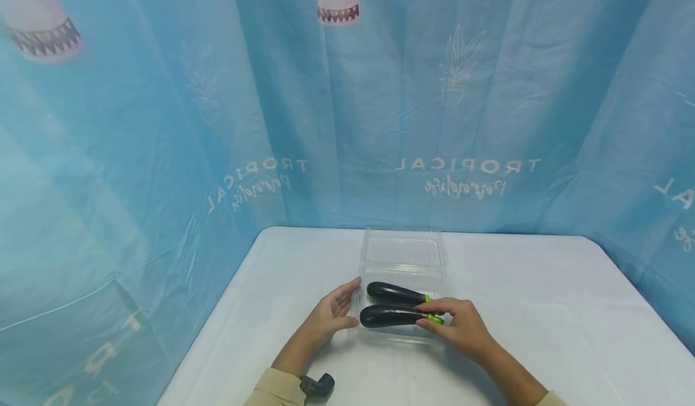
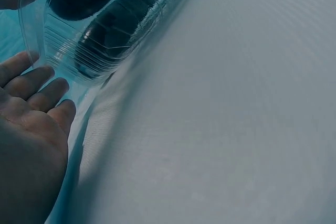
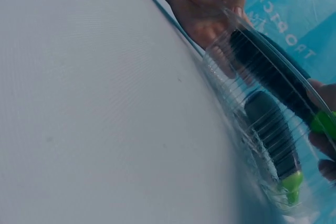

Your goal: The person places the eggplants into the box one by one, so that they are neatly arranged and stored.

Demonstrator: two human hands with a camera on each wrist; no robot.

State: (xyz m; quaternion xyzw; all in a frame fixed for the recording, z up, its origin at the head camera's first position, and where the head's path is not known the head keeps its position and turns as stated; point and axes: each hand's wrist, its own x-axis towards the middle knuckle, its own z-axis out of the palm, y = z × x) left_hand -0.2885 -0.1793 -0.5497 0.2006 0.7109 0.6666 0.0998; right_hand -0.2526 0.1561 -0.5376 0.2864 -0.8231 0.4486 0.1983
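Note:
A clear plastic clamshell container [image 1: 399,339] lies on the table with its lid folded back. One dark eggplant with a green stem end [image 1: 392,292] rests inside. My right hand [image 1: 461,329] pinches a second eggplant [image 1: 387,316] near its green end, thumb on the near side. In the right wrist view this held eggplant [image 3: 270,69] slants above the other eggplant [image 3: 269,129], seen through the ribbed wall. Beside the container's left end, my left hand [image 1: 326,318] has its thumb and fingers spread. The left wrist view shows its fingertips [image 2: 62,86] right at the clear wall.
The open lid [image 1: 403,251] reaches toward the table's back edge. A white cloth covers the table [image 1: 516,285]. Blue printed curtains [image 1: 347,122] stand behind and at both sides. A black strapped device [image 1: 317,386] sits on the left wrist.

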